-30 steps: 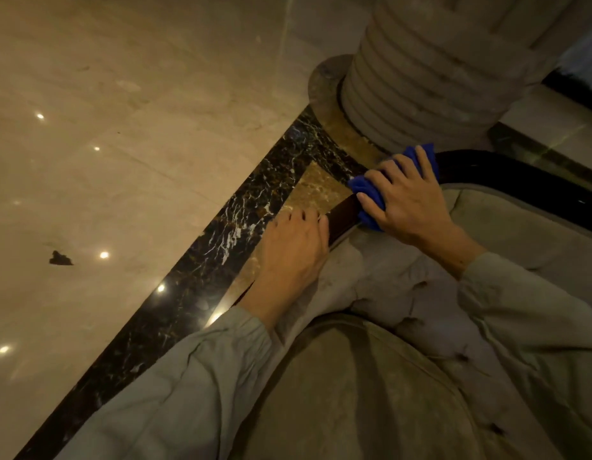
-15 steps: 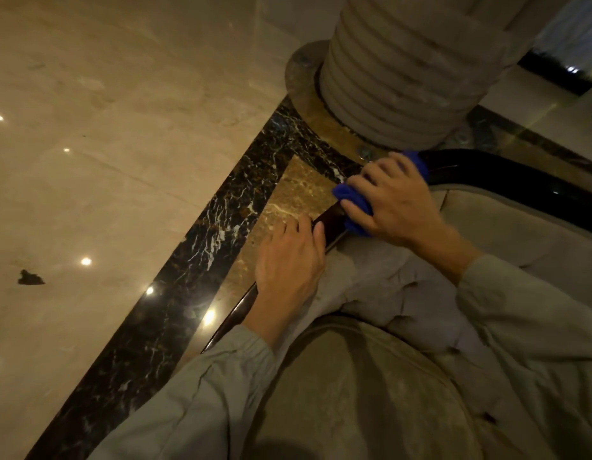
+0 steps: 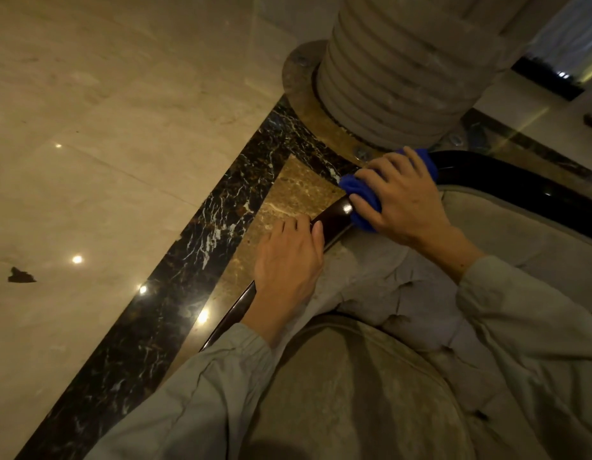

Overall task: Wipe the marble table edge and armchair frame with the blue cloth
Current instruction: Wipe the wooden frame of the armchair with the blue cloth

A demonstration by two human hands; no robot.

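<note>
The armchair's dark glossy frame [image 3: 334, 219] curves around a grey tufted backrest [image 3: 404, 293]. My right hand [image 3: 400, 197] presses the bunched blue cloth [image 3: 362, 194] onto the frame at its top bend, fingers wrapped over the cloth. My left hand [image 3: 288, 263] rests on the frame lower down to the left, fingers curled over its outer edge, thumb on the upholstery. More of the black frame [image 3: 520, 184] runs off to the right. No marble table is in view.
A ribbed stone column [image 3: 404, 71] on a round base plate stands just behind the chair. Dark veined marble border [image 3: 175, 287] and beige polished floor [image 3: 105, 144] lie to the left. A small dark scrap [image 3: 21, 275] lies on the floor.
My right hand with the cloth has slid slightly along the frame's bend; the camera has shifted, so the column and chair sit a little differently. The left hand keeps its hold.
</note>
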